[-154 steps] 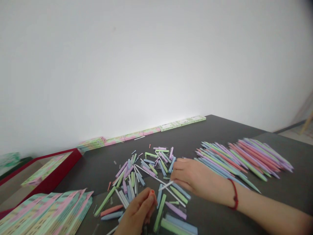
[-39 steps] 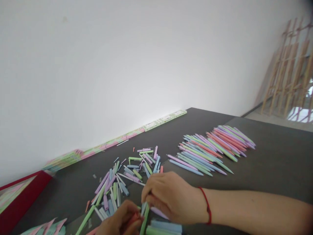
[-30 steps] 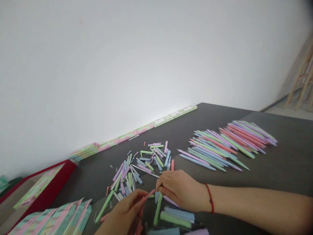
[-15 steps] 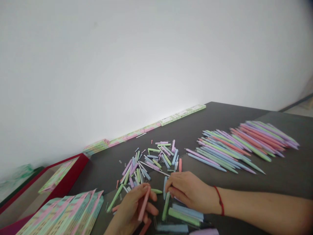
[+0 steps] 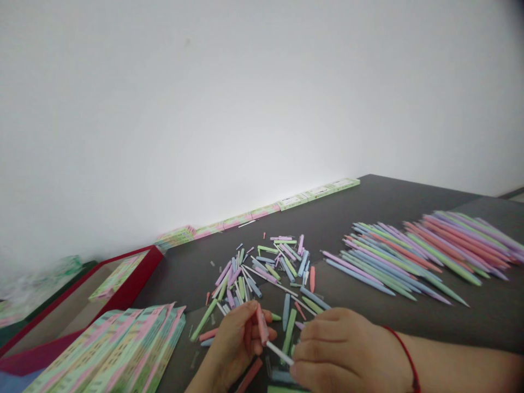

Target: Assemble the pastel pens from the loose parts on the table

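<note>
At far left, a fanned stack of pastel printed cards (image 5: 123, 344) is laid on the dark tabletop (image 5: 409, 191). Further right, a pink pen barrel (image 5: 262, 323) is held in a narrow pinch by the left hand (image 5: 233, 341), just before a scatter of pen parts (image 5: 262, 273). A white refill (image 5: 280, 353) appears, though the view is partly blocked, to be pinched by the right hand (image 5: 344, 355). Joining refill to barrel is judged to be in hand; aligning the refill with the barrel's open end is called for. Whole pastel pens (image 5: 413, 256) are ranked at far right.
</note>
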`<state>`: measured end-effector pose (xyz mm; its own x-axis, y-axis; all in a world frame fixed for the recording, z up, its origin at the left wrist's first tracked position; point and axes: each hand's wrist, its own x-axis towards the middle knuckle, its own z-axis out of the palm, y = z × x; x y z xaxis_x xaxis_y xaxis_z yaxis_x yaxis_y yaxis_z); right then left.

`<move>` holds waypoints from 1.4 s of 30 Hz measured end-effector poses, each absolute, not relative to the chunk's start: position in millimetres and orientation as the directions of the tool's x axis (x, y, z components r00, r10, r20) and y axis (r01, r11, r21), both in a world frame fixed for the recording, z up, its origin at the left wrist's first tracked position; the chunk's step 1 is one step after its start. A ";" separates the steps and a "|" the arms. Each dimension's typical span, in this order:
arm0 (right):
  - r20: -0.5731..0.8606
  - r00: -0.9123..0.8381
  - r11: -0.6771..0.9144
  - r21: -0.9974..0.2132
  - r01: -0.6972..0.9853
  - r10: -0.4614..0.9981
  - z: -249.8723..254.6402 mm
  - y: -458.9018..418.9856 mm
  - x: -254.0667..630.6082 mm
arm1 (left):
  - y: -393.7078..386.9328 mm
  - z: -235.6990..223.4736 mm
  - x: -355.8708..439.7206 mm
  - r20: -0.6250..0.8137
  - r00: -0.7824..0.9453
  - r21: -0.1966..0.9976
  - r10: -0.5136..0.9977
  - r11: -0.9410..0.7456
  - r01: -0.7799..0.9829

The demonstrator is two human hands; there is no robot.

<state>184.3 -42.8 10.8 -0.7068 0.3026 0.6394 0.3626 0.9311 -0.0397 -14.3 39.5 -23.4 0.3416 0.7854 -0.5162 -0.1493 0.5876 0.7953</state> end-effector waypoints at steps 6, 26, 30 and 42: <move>0.565 -0.749 0.900 0.024 0.435 0.347 11.1 -44.4 183.8 | 38.9 -26.1 -11.9 -0.495 0.285 0.799 0.821 0.559 -0.222; 0.583 -0.708 0.873 -0.005 0.487 0.399 4.6 -37.6 179.8 | 21.9 -13.8 6.1 -0.517 0.006 0.741 0.856 0.452 -0.496; 0.643 -0.460 0.787 -0.438 0.435 0.612 -0.3 -31.5 183.7 | 12.7 -9.8 15.1 -0.584 0.057 0.664 0.810 0.516 -0.541; 0.413 0.081 0.414 -0.910 0.003 0.907 -23.8 -11.8 188.6 | 15.0 -35.0 9.2 -0.367 0.228 0.729 0.902 0.431 -0.531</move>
